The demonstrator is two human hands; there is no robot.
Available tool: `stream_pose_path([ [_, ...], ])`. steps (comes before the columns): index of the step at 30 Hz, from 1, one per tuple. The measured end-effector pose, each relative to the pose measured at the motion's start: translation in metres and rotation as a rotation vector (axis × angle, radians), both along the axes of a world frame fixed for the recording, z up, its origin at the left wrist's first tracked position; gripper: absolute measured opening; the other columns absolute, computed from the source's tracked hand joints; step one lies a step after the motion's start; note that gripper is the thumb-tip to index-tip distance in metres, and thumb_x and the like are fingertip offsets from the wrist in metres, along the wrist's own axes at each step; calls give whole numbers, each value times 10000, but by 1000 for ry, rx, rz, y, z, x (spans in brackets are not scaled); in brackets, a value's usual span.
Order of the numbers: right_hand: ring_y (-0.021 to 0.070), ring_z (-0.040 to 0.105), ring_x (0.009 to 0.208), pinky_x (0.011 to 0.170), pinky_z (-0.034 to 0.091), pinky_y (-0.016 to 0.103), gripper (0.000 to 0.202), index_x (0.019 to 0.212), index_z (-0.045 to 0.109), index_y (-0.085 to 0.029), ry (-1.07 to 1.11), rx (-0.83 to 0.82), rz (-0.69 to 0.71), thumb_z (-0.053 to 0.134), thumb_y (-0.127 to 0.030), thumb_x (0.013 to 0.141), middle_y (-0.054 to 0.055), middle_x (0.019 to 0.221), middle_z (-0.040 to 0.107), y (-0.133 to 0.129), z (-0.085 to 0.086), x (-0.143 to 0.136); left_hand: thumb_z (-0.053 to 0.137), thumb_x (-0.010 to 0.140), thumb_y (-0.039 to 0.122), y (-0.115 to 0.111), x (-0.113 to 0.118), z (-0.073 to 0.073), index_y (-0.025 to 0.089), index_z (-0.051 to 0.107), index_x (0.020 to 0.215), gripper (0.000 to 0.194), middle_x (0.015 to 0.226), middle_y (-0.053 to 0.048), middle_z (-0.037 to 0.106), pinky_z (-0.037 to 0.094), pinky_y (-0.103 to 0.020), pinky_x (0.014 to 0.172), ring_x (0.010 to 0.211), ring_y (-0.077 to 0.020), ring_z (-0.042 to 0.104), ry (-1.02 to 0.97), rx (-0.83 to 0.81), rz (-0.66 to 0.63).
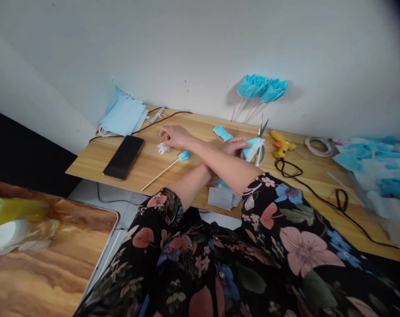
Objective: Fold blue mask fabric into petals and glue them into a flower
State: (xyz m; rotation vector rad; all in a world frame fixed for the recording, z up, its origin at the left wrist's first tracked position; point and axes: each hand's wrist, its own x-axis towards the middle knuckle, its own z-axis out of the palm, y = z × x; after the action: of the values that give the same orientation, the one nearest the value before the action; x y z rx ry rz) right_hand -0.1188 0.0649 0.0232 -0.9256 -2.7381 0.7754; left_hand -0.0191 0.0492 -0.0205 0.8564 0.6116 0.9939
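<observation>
In the head view, the left hand point(235, 145) is clamped on a folded, blue-and-white fabric piece point(253, 149) toward the back edge of the wooden table point(90, 160). The right hand point(175, 135) is beside a crumpled white scrap point(163, 149) (whether it grips this, one cannot tell). A thin, blue-tipped wooden stick point(161, 174) reaches the front edge.

Folded blue-and-white fabric piece point(253, 147), tilted

Your crossed forearms point(216, 158) block the middle of the bench point(200, 124). Open lane between phone point(124, 157) and stick point(161, 174). Rightward: scissors point(261, 129), then glue gun point(281, 143), its looped cord point(314, 188) across your way.
</observation>
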Motion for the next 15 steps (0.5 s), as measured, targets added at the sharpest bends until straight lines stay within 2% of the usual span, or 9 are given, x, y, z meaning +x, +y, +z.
stream_pose_path([
  [3, 140, 646, 835, 717, 386, 242, 295, 1134, 709, -133, 47, -10, 3, 715, -214, 851, 70, 1031, 772, 1, 1, 0, 806, 756, 315, 2, 0, -6, 200, 502, 709, 329, 514, 53, 475, 257, -245, 496, 458, -93, 454, -14, 39, -1],
  [6, 139, 647, 850, 720, 383, 242, 160, 997, 743, -144, 49, -1, -3, 640, -185, 883, 67, 1005, 778, 2, 2, 0, 851, 711, 383, 4, 0, -7, 196, 516, 703, 383, 525, 53, 480, 254, -239, 488, 462, -87, 452, -13, 54, -2],
  [8, 145, 651, 870, 725, 384, 247, 185, 957, 757, -150, 13, 14, -9, 583, -155, 897, 66, 1001, 783, 3, 1, -1, 850, 723, 397, 5, 0, -5, 195, 521, 707, 386, 519, 50, 491, 257, -240, 486, 462, -89, 455, 6, 46, -10],
  [12, 152, 663, 939, 773, 397, 253, 307, 1024, 778, -175, -24, 70, 26, 489, -114, 941, 62, 1063, 786, 3, 0, -1, 806, 790, 367, 4, 0, 3, 201, 495, 717, 360, 515, 41, 517, 284, -252, 503, 460, -98, 474, 32, -11, -36],
  [15, 171, 659, 988, 781, 401, 263, 319, 959, 790, -181, -39, 129, 53, 474, -210, 994, 73, 1090, 777, 1, 0, 2, 767, 831, 336, 1, 0, 7, 209, 476, 733, 332, 505, 46, 500, 267, -260, 505, 454, -100, 459, 31, -33, -40],
])
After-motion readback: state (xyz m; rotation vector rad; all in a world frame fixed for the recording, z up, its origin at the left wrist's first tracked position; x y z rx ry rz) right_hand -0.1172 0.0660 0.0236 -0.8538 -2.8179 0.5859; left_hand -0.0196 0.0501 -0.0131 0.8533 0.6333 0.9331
